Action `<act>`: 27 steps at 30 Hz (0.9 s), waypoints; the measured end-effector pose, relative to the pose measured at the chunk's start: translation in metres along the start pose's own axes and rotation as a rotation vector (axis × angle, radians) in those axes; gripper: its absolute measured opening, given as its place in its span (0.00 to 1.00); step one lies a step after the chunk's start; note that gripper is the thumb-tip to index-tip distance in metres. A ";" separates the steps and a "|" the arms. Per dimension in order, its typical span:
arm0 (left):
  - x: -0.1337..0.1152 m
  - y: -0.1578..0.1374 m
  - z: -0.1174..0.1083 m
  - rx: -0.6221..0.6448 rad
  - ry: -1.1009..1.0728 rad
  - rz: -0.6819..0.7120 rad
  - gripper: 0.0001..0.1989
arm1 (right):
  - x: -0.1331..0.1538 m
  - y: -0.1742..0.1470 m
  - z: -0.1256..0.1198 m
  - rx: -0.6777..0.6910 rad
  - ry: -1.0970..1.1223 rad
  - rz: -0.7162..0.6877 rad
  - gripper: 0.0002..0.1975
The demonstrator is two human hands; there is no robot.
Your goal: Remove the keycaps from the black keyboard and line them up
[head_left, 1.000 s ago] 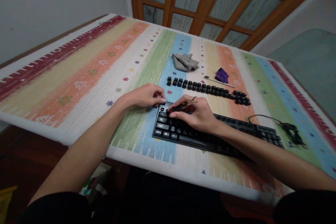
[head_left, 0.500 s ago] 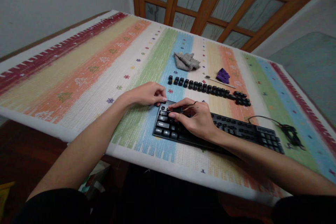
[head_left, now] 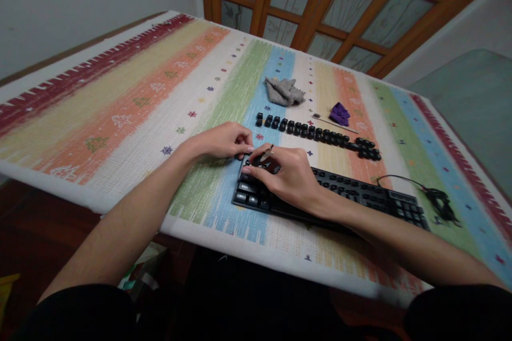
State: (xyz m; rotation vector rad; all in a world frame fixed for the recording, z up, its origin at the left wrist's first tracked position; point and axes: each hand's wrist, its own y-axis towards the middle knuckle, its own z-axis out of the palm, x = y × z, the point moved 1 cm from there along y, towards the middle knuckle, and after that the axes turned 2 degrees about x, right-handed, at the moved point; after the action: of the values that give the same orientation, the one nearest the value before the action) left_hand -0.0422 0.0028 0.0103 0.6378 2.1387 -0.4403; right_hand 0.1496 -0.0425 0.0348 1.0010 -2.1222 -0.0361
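Dim, flat indoor light, source out of view. Surface (head_left: 132,141) evenly lit, soft shadows. Floor (head_left: 56,240) at 8 o'clock and sleeve (head_left: 460,311) at 4 near black, detail lost. Keycap legends mostly unreadable. Wide-angle tilt on door (head_left: 307,5), 1 o'clock.

On the counter (head_left: 132,74) before you, the keyboard (head_left: 356,192) lies near the front edge. Your left fingers (head_left: 247,148) are at its far left corner; your right fingers (head_left: 256,172) are over its left end, with a small tool (head_left: 267,153) between them. Behind the keyboard, loose keycaps (head_left: 312,130) run in rows roughly along it. Beyond their left part lies a cloth (head_left: 284,91); to its right and slightly nearer you, a bundle (head_left: 340,114) lies just behind a brush (head_left: 338,124). The coiled cable (head_left: 440,205) rests right of the keyboard. Doors (head_left: 296,8) stand behind the counter.
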 end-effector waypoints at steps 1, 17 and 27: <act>0.001 0.000 0.000 -0.003 0.005 0.010 0.07 | 0.001 0.003 -0.001 0.029 -0.020 0.005 0.06; 0.002 -0.001 0.001 0.037 -0.109 0.019 0.07 | -0.016 0.027 -0.011 0.193 0.038 0.119 0.09; 0.002 -0.004 -0.005 -0.029 -0.084 -0.063 0.08 | -0.032 0.043 -0.028 0.159 0.565 0.370 0.21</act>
State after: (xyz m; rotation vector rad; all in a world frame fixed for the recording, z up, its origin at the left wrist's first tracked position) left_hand -0.0483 0.0027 0.0117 0.5270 2.0859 -0.4613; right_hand 0.1528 0.0166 0.0482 0.5947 -1.7610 0.5424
